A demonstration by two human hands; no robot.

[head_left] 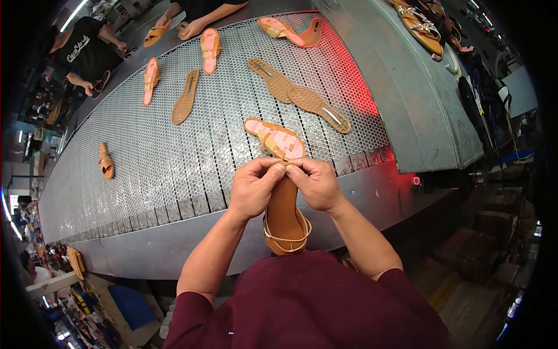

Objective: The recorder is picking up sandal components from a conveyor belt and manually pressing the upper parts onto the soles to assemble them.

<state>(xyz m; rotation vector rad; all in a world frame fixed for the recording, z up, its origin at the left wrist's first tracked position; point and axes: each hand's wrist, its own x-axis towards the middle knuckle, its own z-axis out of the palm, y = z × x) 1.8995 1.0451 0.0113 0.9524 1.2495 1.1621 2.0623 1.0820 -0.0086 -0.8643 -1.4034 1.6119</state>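
A tan sandal [283, 212] with a thin strap is held close to my body, over the front edge of the conveyor. My left hand [254, 185] grips its far end from the left, thumb pressed on top and fingers curled under. From the right, my right hand [314, 183] pinches the same end, and the two thumbs meet there. Just beyond my fingertips lies a tan sandal upper with a pink-marked sole [282, 139]. Two brown patterned outsoles [319, 107] overlap farther right.
The mesh conveyor [192, 157] carries several sandal parts, among them a single outsole [186, 96] and a small sandal [106, 163]. A metal hood [418, 104] glowing red inside stands right, with sandals [421, 29] on top. Across the belt, co-workers' hands [192, 29] handle pieces.
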